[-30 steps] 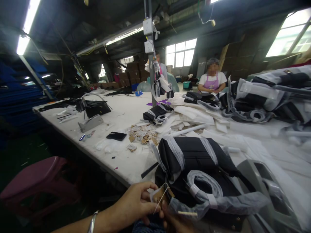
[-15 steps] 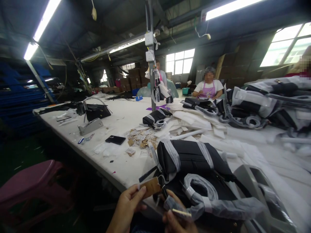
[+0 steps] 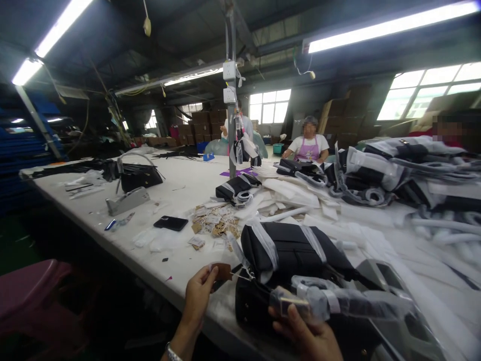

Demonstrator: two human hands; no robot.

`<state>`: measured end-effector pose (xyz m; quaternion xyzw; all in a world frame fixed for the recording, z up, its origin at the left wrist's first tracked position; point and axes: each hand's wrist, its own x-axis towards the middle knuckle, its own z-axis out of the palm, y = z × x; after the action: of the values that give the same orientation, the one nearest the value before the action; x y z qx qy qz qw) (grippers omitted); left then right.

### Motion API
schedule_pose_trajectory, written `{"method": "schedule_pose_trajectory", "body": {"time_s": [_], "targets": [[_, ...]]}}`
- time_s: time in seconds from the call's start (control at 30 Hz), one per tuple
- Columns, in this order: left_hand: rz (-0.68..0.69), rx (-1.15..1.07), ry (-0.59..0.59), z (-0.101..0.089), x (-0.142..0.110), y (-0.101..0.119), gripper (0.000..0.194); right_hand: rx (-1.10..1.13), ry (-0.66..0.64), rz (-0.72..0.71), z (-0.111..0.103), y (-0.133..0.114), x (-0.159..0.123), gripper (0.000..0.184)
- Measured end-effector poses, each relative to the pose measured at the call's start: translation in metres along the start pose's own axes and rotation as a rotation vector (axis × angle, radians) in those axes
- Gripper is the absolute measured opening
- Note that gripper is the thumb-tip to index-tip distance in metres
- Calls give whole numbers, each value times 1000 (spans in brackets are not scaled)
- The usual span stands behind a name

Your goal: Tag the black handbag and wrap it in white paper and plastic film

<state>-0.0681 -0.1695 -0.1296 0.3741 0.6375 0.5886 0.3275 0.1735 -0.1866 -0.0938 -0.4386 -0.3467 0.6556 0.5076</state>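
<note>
A brown hang tag (image 3: 222, 272) is pinched in my left hand (image 3: 199, 296), its white string stretched right to the black handbag (image 3: 285, 245). The handbag lies on the table in front of me, with translucent wrap around its top. My right hand (image 3: 304, 326) closes on a plastic-wrapped strap (image 3: 319, 301), near a gold-coloured metal piece seen through the film. Part of the bag's front is hidden behind this hand and the strap. A grey tape dispenser (image 3: 417, 326) stands partly behind the bag, on the right.
A pile of hang tags (image 3: 216, 220) and a black phone (image 3: 171, 222) lie left of the bag. White foam sheets (image 3: 291, 193) and wrapped bags (image 3: 379, 165) cover the right side. A post (image 3: 232, 130) rises mid-table. Co-workers (image 3: 308, 143) are at the far side.
My left hand has drawn the tag left, pulling its string taut. My right hand has moved right and up with the wrapped strap, whose coil now looks flatter. The view has shifted slightly.
</note>
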Motion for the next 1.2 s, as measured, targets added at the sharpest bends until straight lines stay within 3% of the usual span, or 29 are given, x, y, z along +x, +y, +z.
{"method": "schedule_pose_trajectory", "body": {"time_s": [0.23,0.3,0.4,0.47,0.57,0.67,0.73,0.8,0.87,0.97,1.07,1.13,1.2], "targets": [[77,34,-212,1,34,39,52,-363,-199,-213,23,-108,47,50],[169,155,-154,4,44,54,59,-373,-240,-209,37,-136,67,49],[412,372,-3,14,55,77,66,-298,-302,-191,59,-167,98,40],[557,438,-37,29,61,89,80,-273,-339,-165,72,-179,118,33],[660,429,-219,58,74,95,110,-290,-392,-132,89,-185,144,28],[606,336,-289,85,92,88,123,-310,-442,-117,102,-185,161,28],[535,247,-296,96,105,81,117,-318,-506,-90,101,-187,167,30],[482,179,-300,99,114,75,97,-381,-586,-65,90,-191,171,35],[430,132,-308,98,121,71,75,-558,-565,-110,64,-197,177,42],[326,65,-328,94,126,70,67,-809,-292,-262,5,-200,197,48],[254,36,-333,94,129,69,68,-904,-46,-358,-53,-187,227,40],[232,29,-327,95,131,69,68,-961,17,-384,-78,-170,249,36],[221,35,-317,95,133,68,68,-995,6,-381,-89,-151,267,46]]}}
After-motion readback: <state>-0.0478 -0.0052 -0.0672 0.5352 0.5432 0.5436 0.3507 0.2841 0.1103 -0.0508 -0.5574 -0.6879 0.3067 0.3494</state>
